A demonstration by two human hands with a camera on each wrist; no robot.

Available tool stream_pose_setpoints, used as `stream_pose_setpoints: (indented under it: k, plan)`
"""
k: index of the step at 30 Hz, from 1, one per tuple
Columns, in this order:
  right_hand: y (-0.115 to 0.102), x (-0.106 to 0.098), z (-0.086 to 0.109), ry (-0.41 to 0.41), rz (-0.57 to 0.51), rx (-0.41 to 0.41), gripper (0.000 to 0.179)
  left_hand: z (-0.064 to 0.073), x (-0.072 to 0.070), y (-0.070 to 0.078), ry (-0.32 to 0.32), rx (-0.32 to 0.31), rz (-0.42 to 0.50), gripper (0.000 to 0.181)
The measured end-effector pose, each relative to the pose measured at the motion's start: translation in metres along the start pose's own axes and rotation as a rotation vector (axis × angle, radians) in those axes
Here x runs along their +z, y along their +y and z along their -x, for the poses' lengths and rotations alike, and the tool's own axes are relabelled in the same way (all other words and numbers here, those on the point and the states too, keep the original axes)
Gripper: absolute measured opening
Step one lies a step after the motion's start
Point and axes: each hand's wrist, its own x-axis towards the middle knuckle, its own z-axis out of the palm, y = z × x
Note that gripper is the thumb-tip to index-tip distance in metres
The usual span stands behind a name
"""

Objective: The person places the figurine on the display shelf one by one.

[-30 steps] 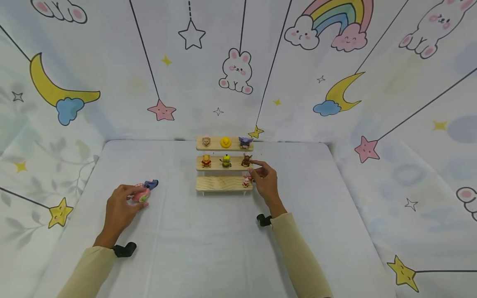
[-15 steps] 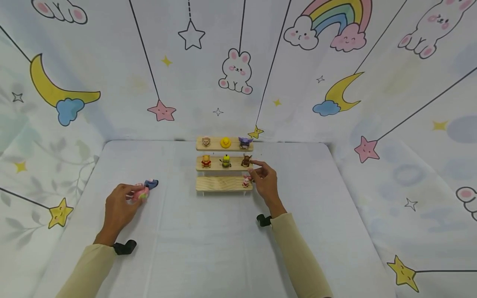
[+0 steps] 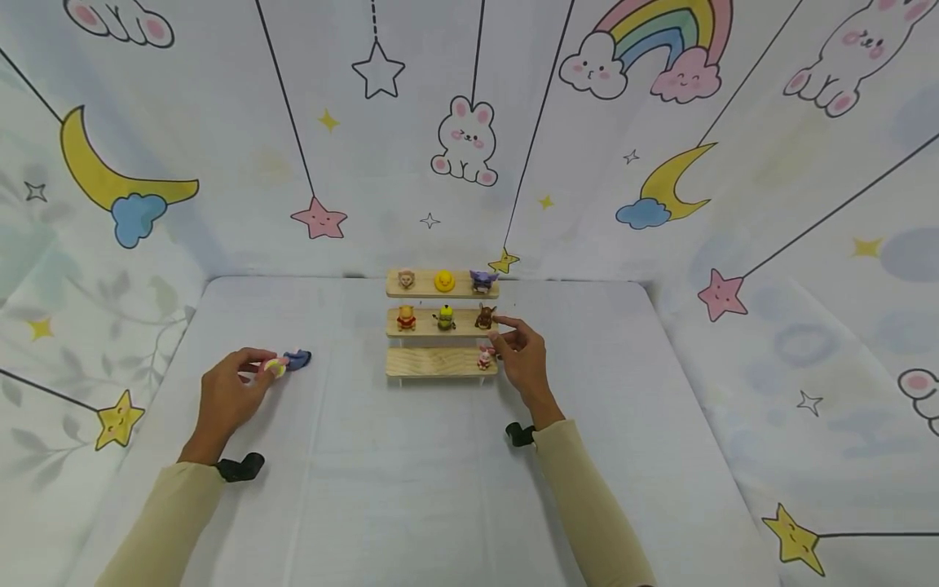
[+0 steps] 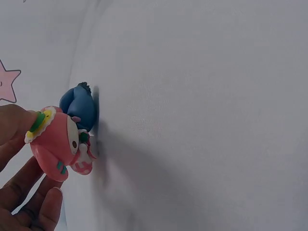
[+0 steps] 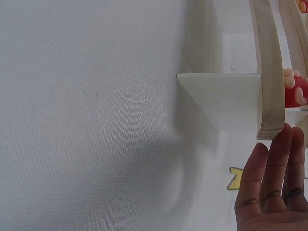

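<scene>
My left hand (image 3: 231,395) pinches a pink figurine (image 4: 50,139) with a yellow-and-white frill and a green band. Just beyond it a blue figurine (image 3: 297,359) lies on the white cloth, overlapped by the pink one in the left wrist view. At the right end of a three-step wooden shelf (image 3: 433,362) is my right hand (image 3: 524,360), and in the right wrist view its straight fingers (image 5: 276,168) rest against the board's end. Closest to that hand are a brown figurine (image 3: 485,317) on the middle step and a small pink-and-white figurine (image 3: 484,357) on the bottom one.
The middle step also bears a red-and-yellow bear figurine (image 3: 406,318) and a green one (image 3: 444,318). On the top step stand a tan lion-like figurine (image 3: 406,280), a yellow one (image 3: 443,281) and a purple one (image 3: 482,281). A cartoon-printed backdrop (image 3: 396,163) rises behind the table.
My left hand has moved slightly away from me and to the left, turning the pink figurine so its yellow frill shows. The right hand has stayed at the shelf's end.
</scene>
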Motion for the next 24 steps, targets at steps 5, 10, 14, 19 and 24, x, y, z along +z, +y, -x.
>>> stream_pose_setpoints:
  k: [5, 10, 14, 19, 24]
  plan:
    - [0.0, 0.0, 0.001, -0.002, 0.003, 0.007, 0.029, -0.007, 0.0, -0.004, -0.016, -0.061, 0.002, 0.026]
    - [-0.001, 0.001, 0.001, -0.001, -0.003, 0.01, 0.028, -0.014, -0.002, -0.008, -0.001, -0.102, 0.0, 0.029]
    - [0.001, 0.001, 0.0, 0.002, -0.006, 0.008, 0.028, -0.019, -0.002, -0.011, 0.0, -0.111, -0.005, 0.029]
    - [0.001, 0.001, 0.0, 0.003, 0.0, -0.003, 0.029, -0.02, -0.001, -0.013, -0.001, -0.111, 0.001, 0.031]
    - [-0.001, 0.0, 0.001, -0.007, -0.022, -0.02, 0.031, -0.016, -0.002, -0.01, 0.013, -0.105, 0.027, 0.036]
